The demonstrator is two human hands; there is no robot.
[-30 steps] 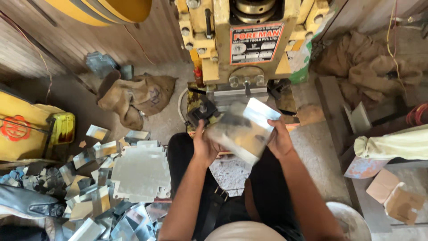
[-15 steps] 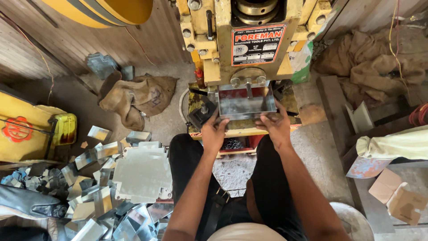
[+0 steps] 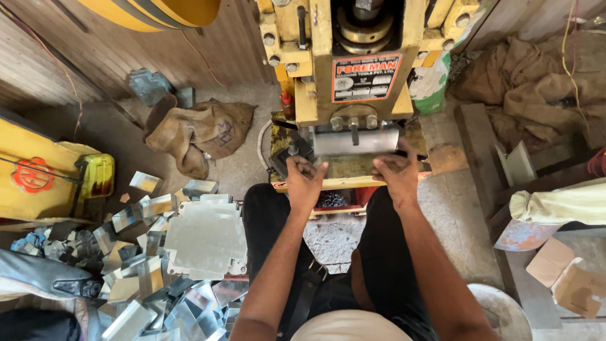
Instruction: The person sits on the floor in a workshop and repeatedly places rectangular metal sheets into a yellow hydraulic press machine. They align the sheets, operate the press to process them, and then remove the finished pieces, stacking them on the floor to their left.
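From the head view, looking down, a person sits in front of a big yellow press machine (image 3: 353, 63). A shiny metal sheet (image 3: 355, 141) sits in the press, at 12 o'clock from the hands. The left hand (image 3: 304, 181) is at the sheet's left end, fingers curled in, touching its lower corner. The right hand (image 3: 396, 173) is at the sheet's right end, fingers curled on that edge. I cannot tell how tight either hand grips. At 9 o'clock from the person's legs, a stack of flat metal sheets (image 3: 205, 239) lies on the floor. Bent metal pieces (image 3: 136, 284) lie around it. A brown sack (image 3: 202, 129) lies at 10 o'clock.
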